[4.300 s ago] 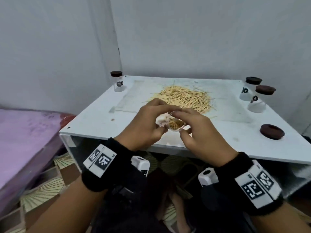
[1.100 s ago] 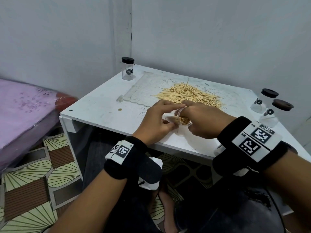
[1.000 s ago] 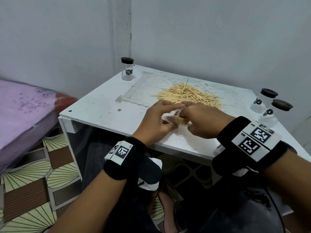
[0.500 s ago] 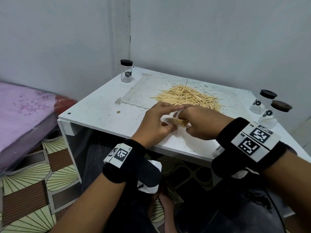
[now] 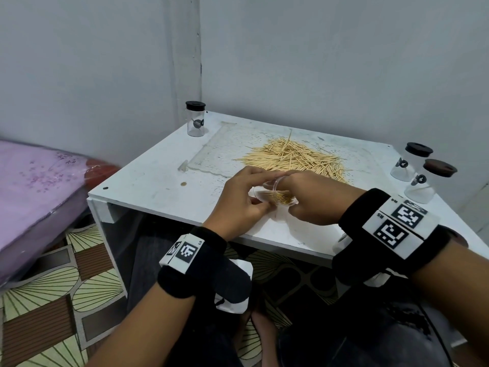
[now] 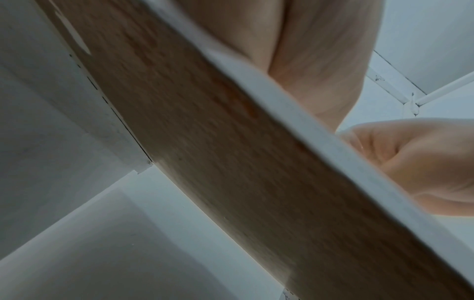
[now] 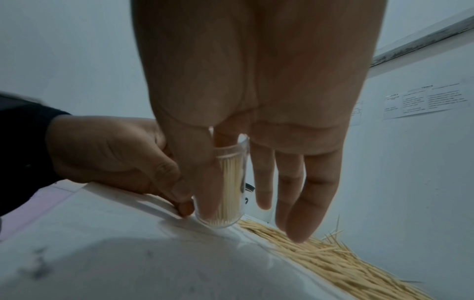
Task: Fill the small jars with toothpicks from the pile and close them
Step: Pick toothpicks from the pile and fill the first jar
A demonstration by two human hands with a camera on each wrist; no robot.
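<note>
A small clear lidless jar [image 5: 274, 197] part-filled with toothpicks is held between both hands at the table's front middle. It is tilted, with its base low on the table and its mouth toward my right hand. My left hand [image 5: 244, 200] curls its fingers round the base end. My right hand [image 5: 313, 198] pinches the rim. In the right wrist view the thumb lies along the jar [image 7: 227, 188], the index finger is at its mouth and the other fingers hang straight. The toothpick pile [image 5: 293, 157] lies just behind the hands.
One closed jar [image 5: 195, 120] stands at the white table's [image 5: 148, 186] back left corner. Two more closed jars [image 5: 411, 161] [image 5: 428, 182] stand at the right edge. A dark lid [image 5: 461, 238] peeks out behind my right wrist. A purple-covered bed [image 5: 31, 186] is on the left.
Both hands stay on the jar at the same spot over the last second. Since 4.3 s ago the jar has tipped from mouth-up to slanted toward the right hand.
</note>
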